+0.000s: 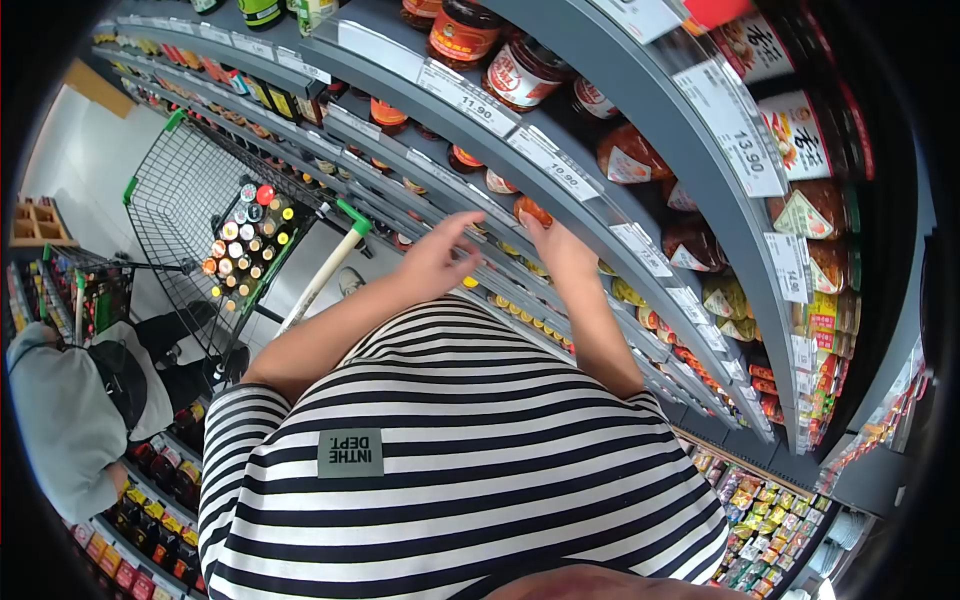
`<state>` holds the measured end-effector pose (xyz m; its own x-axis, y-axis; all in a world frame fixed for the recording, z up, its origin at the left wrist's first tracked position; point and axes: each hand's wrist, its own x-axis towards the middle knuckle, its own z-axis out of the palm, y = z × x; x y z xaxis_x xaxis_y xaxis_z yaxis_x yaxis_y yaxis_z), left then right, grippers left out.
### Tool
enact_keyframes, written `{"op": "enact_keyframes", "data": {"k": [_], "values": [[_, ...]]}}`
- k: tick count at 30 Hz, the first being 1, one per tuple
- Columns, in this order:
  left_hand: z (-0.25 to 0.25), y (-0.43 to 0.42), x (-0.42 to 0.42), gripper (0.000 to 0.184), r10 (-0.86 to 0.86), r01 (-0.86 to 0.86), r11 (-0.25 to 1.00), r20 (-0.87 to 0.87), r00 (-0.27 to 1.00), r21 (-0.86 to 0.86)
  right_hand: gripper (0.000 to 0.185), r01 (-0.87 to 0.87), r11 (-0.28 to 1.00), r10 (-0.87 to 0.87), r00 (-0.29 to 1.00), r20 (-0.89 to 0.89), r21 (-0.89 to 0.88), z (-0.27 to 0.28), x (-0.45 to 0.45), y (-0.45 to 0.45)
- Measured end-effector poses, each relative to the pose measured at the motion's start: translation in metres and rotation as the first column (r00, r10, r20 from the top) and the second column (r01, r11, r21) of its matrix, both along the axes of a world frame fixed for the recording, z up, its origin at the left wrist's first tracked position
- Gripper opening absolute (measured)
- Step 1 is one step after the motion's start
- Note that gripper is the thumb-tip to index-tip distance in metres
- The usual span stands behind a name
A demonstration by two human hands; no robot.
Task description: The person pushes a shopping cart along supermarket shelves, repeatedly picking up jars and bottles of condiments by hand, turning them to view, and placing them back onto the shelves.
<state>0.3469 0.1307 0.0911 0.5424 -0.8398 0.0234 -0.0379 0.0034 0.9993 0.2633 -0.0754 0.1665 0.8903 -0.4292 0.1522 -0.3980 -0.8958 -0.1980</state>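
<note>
At the shelf, my right hand (563, 252) reaches to a small jar with orange-red contents (533, 210), just below a shelf edge. Its thumb presses on the jar, while the other fingers are mostly hidden. To the left, my left hand (440, 256) hovers with its fingers apart and slightly curled, holding nothing. Beyond the hands, another small jar with a pale label (500, 182) stands on the same shelf level. Larger dark jars with white labels (522, 72) sit on the shelf above.
A shopping cart (160, 175) with several capped bottles (245, 245) stands at the left, its handle (325, 275) near my left arm. Another person (75, 410) is at lower left beside a second cart (100, 290). Price-tagged shelf edges (545, 160) curve close to my hands. Packets (770, 520) fill a display at lower right.
</note>
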Motion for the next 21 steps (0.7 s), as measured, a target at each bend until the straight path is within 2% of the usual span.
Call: {"op": "enact_keyframes", "data": {"k": [1,3,4,5,6,7,9,10,11,12,13,14,15,16,17,18,19,21], "values": [[-0.006,0.012,0.004,0.065,0.012,-0.012,1.000,-0.002,1.000,0.001,0.046,-0.012,1.000,0.012,1.000,-0.002,0.001,-0.001,0.001,-0.001],[-0.020,0.041,0.012,0.060,0.196,-0.196,0.976,0.014,0.981,0.098,0.051,0.029,1.000,-0.028,0.999,-0.026,0.007,-0.002,0.001,-0.002],[-0.031,0.057,0.015,0.060,0.213,-0.213,0.972,0.009,0.977,0.101,0.051,0.010,1.000,-0.010,0.999,-0.031,0.009,-0.001,0.000,0.000],[-0.043,0.075,0.017,0.061,0.298,-0.352,0.923,0.290,0.909,0.154,0.053,0.002,0.998,-0.002,1.000,0.006,-0.066,0.003,-0.001,0.003],[-0.054,0.089,0.018,0.063,0.332,-0.492,0.854,0.552,0.765,0.168,0.055,-0.005,0.990,0.011,0.999,0.045,-0.139,0.006,-0.003,0.006],[-0.061,0.103,0.017,0.063,0.346,-0.510,0.842,0.551,0.759,0.174,0.055,-0.027,0.991,0.033,0.999,0.042,-0.133,0.008,-0.007,0.009],[-0.073,0.133,0.015,0.066,0.305,-0.626,0.673,0.624,0.719,0.393,0.050,0.004,0.990,0.019,0.987,0.158,-0.144,0.011,-0.016,0.022],[-0.083,0.147,0.015,0.062,0.299,-0.621,0.623,0.589,0.751,0.476,0.050,-0.026,0.991,0.047,0.986,0.159,-0.130,0.007,-0.024,0.036],[-0.090,0.158,0.016,0.062,0.313,-0.640,0.597,0.594,0.741,0.484,0.046,-0.007,0.999,-0.007,0.959,0.284,0.050,-0.001,-0.035,0.050],[-0.096,0.168,0.018,0.058,0.259,-0.545,0.571,0.495,0.830,0.614,0.042,-0.006,0.973,-0.086,0.918,0.387,0.230,-0.012,-0.038,0.057],[-0.105,0.176,0.018,0.055,0.211,-0.428,0.541,0.375,0.903,0.724,0.042,-0.026,0.971,-0.070,0.920,0.385,0.239,-0.035,-0.035,0.058],[-0.117,0.186,0.018,0.047,0.213,-0.442,0.546,0.393,0.895,0.712,0.039,-0.293,0.945,0.215,0.894,0.393,0.148,-0.062,-0.035,0.057],[-0.115,0.191,0.024,0.047,0.218,-0.445,0.538,0.392,0.894,0.716,0.037,-0.536,0.842,0.480,0.792,0.377,0.056,-0.070,-0.030,0.064],[-0.113,0.194,0.032,0.044,0.110,-0.330,0.515,0.320,0.941,0.792,0.037,-0.542,0.839,0.483,0.789,0.379,0.059,-0.077,-0.023,0.070],[-0.110,0.197,0.040,0.042,0.006,-0.213,0.475,0.239,0.971,0.854,0.038,-0.524,0.802,0.449,0.845,0.291,0.285,-0.088,-0.009,0.077],[-0.112,0.201,0.041,0.038,0.030,-0.224,0.509,0.243,0.969,0.831,0.040,-0.465,0.733,0.431,0.882,0.189,0.497,-0.092,0.007,0.087],[-0.124,0.207,0.043,0.038,0.030,-0.226,0.501,0.244,0.969,0.835,0.040,-0.466,0.727,0.431,0.881,0.193,0.504,-0.094,0.019,0.094],[-0.149,0.217,0.052,0.032,0.012,-0.104,0.653,0.127,0.992,0.751,0.041,-0.456,0.808,0.486,0.874,0.015,0.373,-0.093,0.044,0.107]]}}
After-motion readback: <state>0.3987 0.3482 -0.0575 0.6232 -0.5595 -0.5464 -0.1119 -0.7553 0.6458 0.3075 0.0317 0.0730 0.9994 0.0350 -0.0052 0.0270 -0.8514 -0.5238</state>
